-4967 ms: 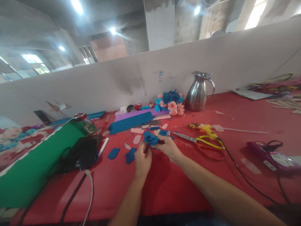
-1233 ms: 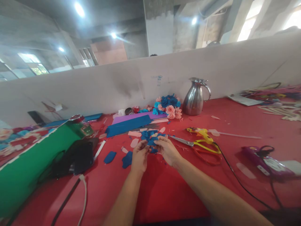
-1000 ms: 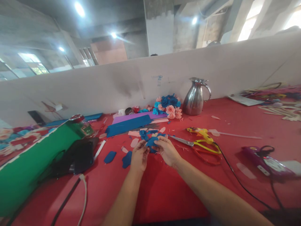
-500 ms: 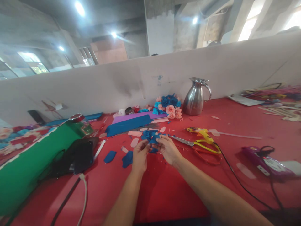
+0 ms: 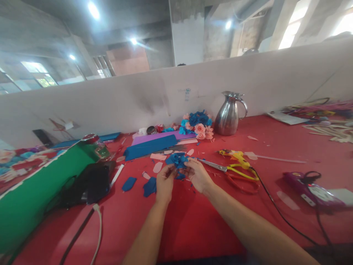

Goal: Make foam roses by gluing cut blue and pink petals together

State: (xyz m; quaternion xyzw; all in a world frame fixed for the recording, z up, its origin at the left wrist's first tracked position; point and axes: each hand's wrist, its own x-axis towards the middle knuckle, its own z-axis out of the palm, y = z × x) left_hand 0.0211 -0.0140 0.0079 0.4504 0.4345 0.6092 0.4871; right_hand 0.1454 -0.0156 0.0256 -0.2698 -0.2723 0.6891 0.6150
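Observation:
A blue paper flower [image 5: 177, 160] is held up between both hands over the red table [image 5: 193, 221]. My left hand [image 5: 164, 182] pinches it from below on the left, fingers closed. My right hand [image 5: 197, 175] grips its right side with closed fingers. Loose blue petal pieces [image 5: 150, 186] lie on the table just left of my left hand, with pale pink petals [image 5: 159, 167] beside them.
Yellow-handled scissors [image 5: 234, 168] and a yellow glue gun [image 5: 238, 156] lie right of my hands, its black cord trailing forward. A steel jug [image 5: 228, 114] and finished paper flowers [image 5: 197, 124] stand by the white partition. A green roll [image 5: 41, 191], a black bag [image 5: 88, 184] and blue and purple paper rolls [image 5: 151, 144] are left.
My hands have kept turning and pressing the blue flower; it now sits a little higher and fuller between the fingers. The head view shifted slightly since five seconds ago.

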